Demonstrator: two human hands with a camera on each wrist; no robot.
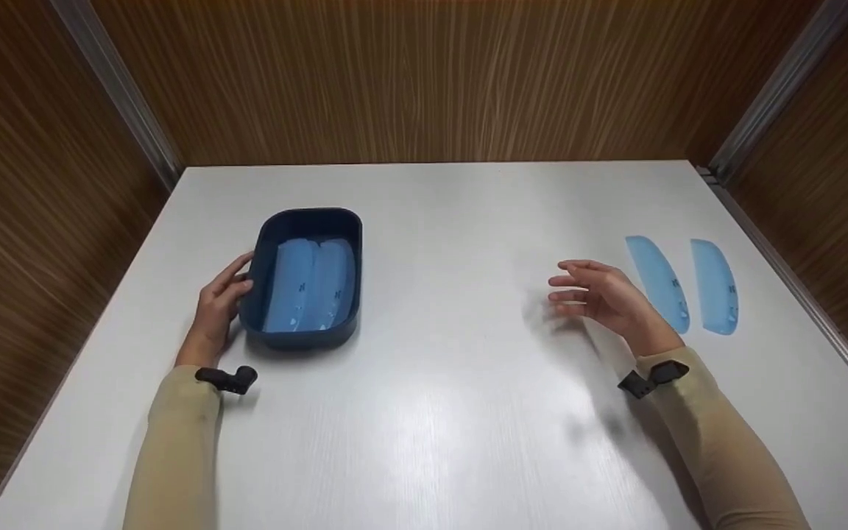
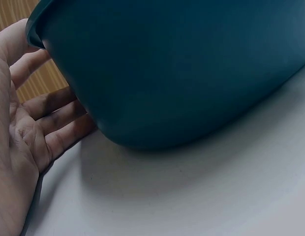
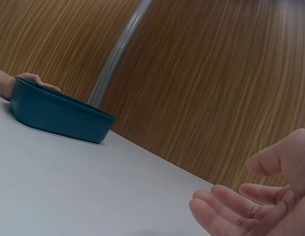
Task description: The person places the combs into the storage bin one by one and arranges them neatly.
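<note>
My left hand (image 1: 216,305) is at the left side of a dark blue rectangular box (image 1: 306,339). In the left wrist view, its fairly straight fingers (image 2: 61,115) touch the box's outer wall, with the thumb at the rim. Inside the box lie two light blue curved flat pieces (image 1: 291,283), side by side, with small dark print. My right hand (image 1: 604,298) is raised over the table, fingers apart and loosely bent, holding nothing. Just right of it, two similar light blue pieces, a nearer one (image 1: 658,283) and a farther one (image 1: 715,287), lie on the table.
The white table (image 1: 424,412) is bounded by wood-grain panels (image 1: 424,81) at the back and both sides. Metal strips (image 1: 122,96) run along the panel corners. Both wrists wear small black cameras, the left one (image 1: 227,379) close to the box's near end.
</note>
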